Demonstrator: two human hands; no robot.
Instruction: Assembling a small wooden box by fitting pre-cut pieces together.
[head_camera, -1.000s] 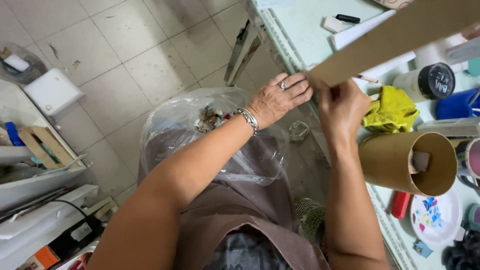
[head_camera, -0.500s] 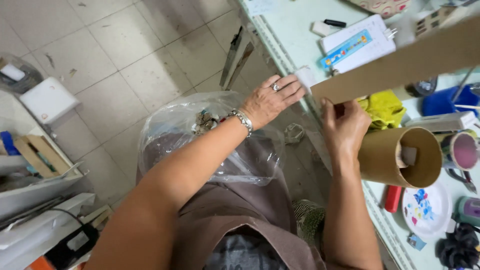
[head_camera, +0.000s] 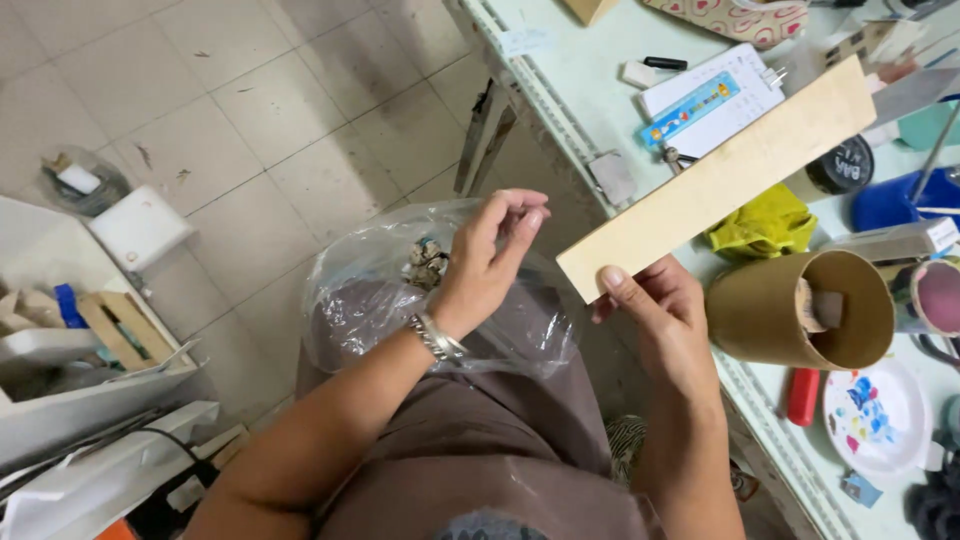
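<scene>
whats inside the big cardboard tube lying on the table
Inside the cardboard tube a small greyish block rests against the inner wall near the open mouth. Deeper in, the bore is shadowed and the far end cannot be seen.

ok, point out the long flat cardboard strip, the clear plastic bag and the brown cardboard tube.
long flat cardboard strip (head_camera: 720, 180), head view, middle of its face
clear plastic bag (head_camera: 360, 300), head view, left side
brown cardboard tube (head_camera: 760, 315), head view, outer wall

Left hand (head_camera: 487, 258) raised at centre, wrist bent, fingers curled with fingertips (head_camera: 527, 215) pinched together, a bracelet at the wrist. Right hand (head_camera: 655, 320) to its right, forearm extended upward, thumb pressed forward in a closed grip.
</scene>
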